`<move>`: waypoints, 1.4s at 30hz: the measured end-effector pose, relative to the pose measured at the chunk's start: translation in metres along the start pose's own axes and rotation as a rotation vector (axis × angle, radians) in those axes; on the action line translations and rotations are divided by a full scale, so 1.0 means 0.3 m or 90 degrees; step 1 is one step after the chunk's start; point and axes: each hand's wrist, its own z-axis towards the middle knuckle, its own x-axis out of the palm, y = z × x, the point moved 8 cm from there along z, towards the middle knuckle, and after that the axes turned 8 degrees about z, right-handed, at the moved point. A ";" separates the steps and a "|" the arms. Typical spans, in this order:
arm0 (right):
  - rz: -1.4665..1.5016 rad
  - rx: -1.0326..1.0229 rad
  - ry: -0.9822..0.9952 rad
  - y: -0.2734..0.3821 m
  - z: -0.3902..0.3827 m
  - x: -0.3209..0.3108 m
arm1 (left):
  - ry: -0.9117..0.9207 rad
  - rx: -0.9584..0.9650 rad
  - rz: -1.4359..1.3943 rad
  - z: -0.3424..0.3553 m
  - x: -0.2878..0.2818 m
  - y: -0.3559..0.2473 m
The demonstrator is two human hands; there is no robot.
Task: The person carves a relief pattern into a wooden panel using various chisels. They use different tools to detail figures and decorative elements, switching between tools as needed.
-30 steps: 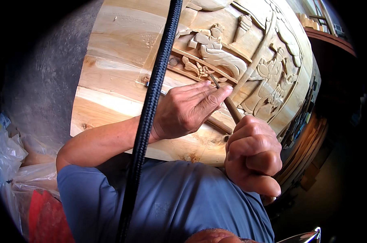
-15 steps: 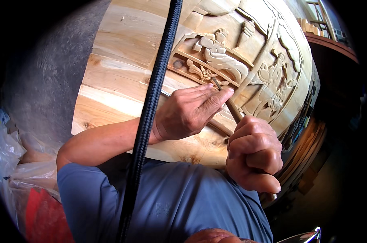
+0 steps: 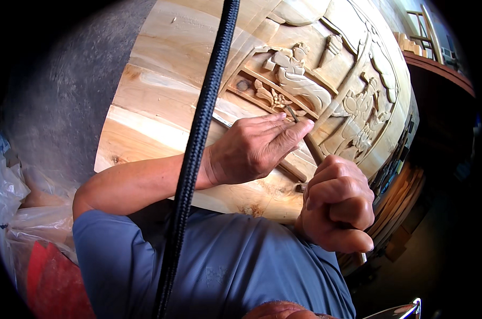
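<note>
A pale wooden panel (image 3: 156,58) with carved relief lies before me. My right hand (image 3: 339,204) is closed in a fist round the handle of a wood chisel (image 3: 313,148). Farther along the same chisel, my left hand (image 3: 251,149) pinches it close to the blade, thumb and fingers together. The blade end sits by a small carved flower (image 3: 278,99) inside a framed strip of the relief; I cannot tell how deep it bites. Under my left hand lies a second tool, its wooden handle (image 3: 292,171) showing on the panel.
A black braided cable (image 3: 201,122) hangs across the view in front of my left forearm. Carved figures (image 3: 299,80) stand up from the panel. Several tools (image 3: 392,173) line its right side, near stacked boards (image 3: 405,199). Clear plastic sheeting (image 3: 41,226) is at the lower left.
The panel sits slightly farther right and lower in view. Both hands appear shifted a little to the right, keeping the same hold on the chisel.
</note>
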 end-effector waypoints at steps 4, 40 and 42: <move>0.002 0.005 0.004 -0.003 0.005 0.005 | -0.003 0.010 0.013 0.000 -0.003 -0.005; -0.153 0.162 -0.042 -0.075 0.082 0.050 | -0.020 -0.024 -0.037 0.009 -0.023 0.012; -0.206 0.103 0.049 -0.061 0.100 0.115 | -0.005 -0.013 -0.041 -0.014 -0.016 0.030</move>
